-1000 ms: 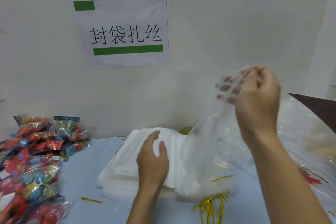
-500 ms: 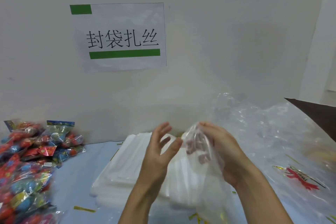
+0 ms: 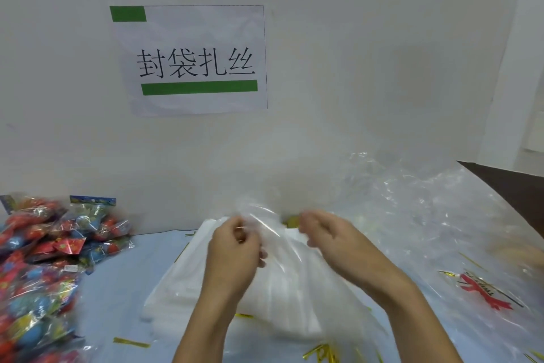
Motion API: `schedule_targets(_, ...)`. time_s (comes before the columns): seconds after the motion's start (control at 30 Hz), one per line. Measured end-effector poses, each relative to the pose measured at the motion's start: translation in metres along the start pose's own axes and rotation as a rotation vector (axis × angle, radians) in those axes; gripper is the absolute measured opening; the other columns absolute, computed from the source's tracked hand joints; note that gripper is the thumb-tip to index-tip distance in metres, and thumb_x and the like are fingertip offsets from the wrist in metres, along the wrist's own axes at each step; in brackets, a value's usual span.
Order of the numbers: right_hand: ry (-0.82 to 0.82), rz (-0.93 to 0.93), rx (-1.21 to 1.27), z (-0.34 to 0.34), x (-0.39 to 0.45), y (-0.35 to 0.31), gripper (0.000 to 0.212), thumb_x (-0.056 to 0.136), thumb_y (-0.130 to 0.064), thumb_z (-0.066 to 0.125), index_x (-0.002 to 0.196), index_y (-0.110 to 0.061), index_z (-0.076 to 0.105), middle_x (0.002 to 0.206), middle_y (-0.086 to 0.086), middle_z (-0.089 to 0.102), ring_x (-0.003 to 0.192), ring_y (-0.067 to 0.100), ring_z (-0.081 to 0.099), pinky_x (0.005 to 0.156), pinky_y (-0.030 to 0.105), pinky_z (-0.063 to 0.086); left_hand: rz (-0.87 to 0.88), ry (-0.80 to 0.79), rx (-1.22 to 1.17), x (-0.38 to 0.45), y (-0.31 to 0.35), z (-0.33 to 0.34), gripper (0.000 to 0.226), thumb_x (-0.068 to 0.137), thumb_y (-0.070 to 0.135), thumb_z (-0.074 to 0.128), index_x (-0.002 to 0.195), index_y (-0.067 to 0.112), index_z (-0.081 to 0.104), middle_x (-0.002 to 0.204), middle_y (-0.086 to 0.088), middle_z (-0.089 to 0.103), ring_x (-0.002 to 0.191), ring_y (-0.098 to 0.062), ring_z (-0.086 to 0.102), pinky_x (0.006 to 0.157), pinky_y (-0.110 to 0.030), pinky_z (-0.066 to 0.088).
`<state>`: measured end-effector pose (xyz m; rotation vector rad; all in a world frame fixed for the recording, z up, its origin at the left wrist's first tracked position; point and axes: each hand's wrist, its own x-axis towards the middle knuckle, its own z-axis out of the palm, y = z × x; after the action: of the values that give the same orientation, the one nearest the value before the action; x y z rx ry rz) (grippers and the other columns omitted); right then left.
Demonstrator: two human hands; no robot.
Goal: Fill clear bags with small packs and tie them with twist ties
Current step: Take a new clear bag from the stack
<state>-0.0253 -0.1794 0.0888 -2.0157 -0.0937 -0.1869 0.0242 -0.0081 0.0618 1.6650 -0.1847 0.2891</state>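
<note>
Both the left hand (image 3: pixel 235 247) and right hand (image 3: pixel 326 237) pinched the mouth of a thin, limp clear plastic bag (image 3: pixel 282 268), held just above the white stack of flat bags (image 3: pixel 182 283). It looked feather-light, slippery and clingy, so it was best gripped at opposite rim edges.

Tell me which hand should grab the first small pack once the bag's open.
Left, probably. The pile of small packs lies on the left side of the table, nearer the left hand. Both hands pinch the clear bag at its mouth; the right hand could keep holding it.
</note>
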Motion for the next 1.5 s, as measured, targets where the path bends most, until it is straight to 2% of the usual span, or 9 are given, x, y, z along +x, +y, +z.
schedule_targets(0.13,-0.376,0.113,-0.17,0.0,-0.008,0.005,0.065,0.07,-0.053,0.082,0.129,-0.047,0.055,0.112,-0.016,0.072,0.099,0.003,0.071,0.098,0.034,0.055,-0.08,0.161,-0.094,0.008,-0.009,-0.009,0.01,0.097,0.021,0.056,0.09,0.015,0.059,0.05,0.01,0.046,0.045,-0.01,0.036,0.047,-0.025,0.033)
schedule_targets(0.27,-0.091,0.091,0.068,-0.007,-0.003,0.015,0.026,0.094,-0.003,0.057,0.112,-0.019,0.067,0.085,0.006,0.078,0.069,0.021,0.075,0.063,0.033,0.06,-0.108,0.221,-0.045,0.007,-0.014,-0.028,0.021,0.084,0.04,0.076,0.088,0.024,0.063,0.056,0.004,0.053,0.045,-0.012,0.041,0.046,-0.024,0.036)
schedule_targets(0.4,-0.018,0.204,0.318,-0.04,-0.011,0.032,0.031,0.082,-0.025,0.077,0.104,-0.005,0.073,0.08,0.017,0.074,0.057,0.028,0.067,0.044,0.023,0.047,-0.186,0.126,-0.047,0.01,-0.022,-0.064,0.019,0.09,0.027,0.072,0.081,0.01,0.072,0.063,-0.001,0.069,0.043,-0.012,0.052,0.042,-0.021,0.039)
schedule_targets(0.57,0.102,0.337,0.273,-0.05,-0.012,0.05,0.02,0.094,-0.019,0.069,0.083,-0.007,0.08,0.076,0.012,0.076,0.053,0.015,0.065,0.045,0.019,0.043,-0.244,-0.053,0.004,0.007,-0.025,-0.08,0.019,0.089,0.014,0.072,0.072,0.013,0.079,0.08,-0.007,0.076,0.06,-0.016,0.069,0.055,-0.024,0.051)
schedule_targets(0.73,0.313,0.372,0.463,-0.036,0.0,0.049,0.025,0.101,-0.022,0.06,0.095,-0.003,0.074,0.067,0.008,0.073,0.051,0.013,0.064,0.048,0.019,0.044,-0.177,0.085,0.1,0.004,-0.02,-0.065,0.058,0.083,0.034,0.076,0.036,0.014,0.049,0.039,-0.003,0.049,0.033,-0.013,0.04,0.037,-0.016,0.034)
schedule_targets(0.93,0.873,0.029,-0.19,-0.024,0.005,0.036,0.011,0.094,-0.019,0.063,0.096,-0.015,0.072,0.093,0.008,0.071,0.088,0.028,0.064,0.083,0.038,0.05,-0.218,0.2,-0.144,0.004,-0.021,-0.049,0.011,0.085,-0.003,0.073,0.075,0.003,0.072,0.077,-0.011,0.075,0.059,-0.019,0.071,0.056,-0.032,0.057)
schedule_targets(1.13,0.003,-0.096,0.044,0.041,0.004,-0.009,0.018,0.09,-0.037,0.071,0.08,-0.025,0.079,0.081,-0.013,0.077,0.077,0.0,0.071,0.067,0.019,0.055,-0.101,0.147,-0.185,-0.002,-0.01,0.003,0.05,0.078,0.028,0.084,0.052,0.021,0.042,0.05,0.006,0.043,0.049,-0.011,0.045,0.047,-0.026,0.038)
schedule_targets(1.3,0.38,0.046,0.378,0.016,0.01,0.021,0.01,0.081,-0.002,0.079,0.072,-0.006,0.075,0.064,0.005,0.073,0.064,0.016,0.071,0.056,0.024,0.05,-0.244,-0.164,-0.403,-0.003,-0.019,-0.022,0.046,0.068,0.043,0.081,0.053,0.022,0.043,0.051,-0.004,0.046,0.046,-0.016,0.049,0.047,-0.025,0.044)
schedule_targets(1.5,0.345,0.112,0.323,0.032,0.015,0.023,0.014,0.088,0.001,0.069,0.094,-0.012,0.07,0.09,0.006,0.072,0.082,0.023,0.067,0.066,0.03,0.056,-0.055,0.237,-0.005,0.0,-0.016,-0.02,0.035,0.086,-0.002,0.058,0.061,0.002,0.035,0.06,-0.014,0.041,0.045,-0.014,0.054,0.055,-0.036,0.059)
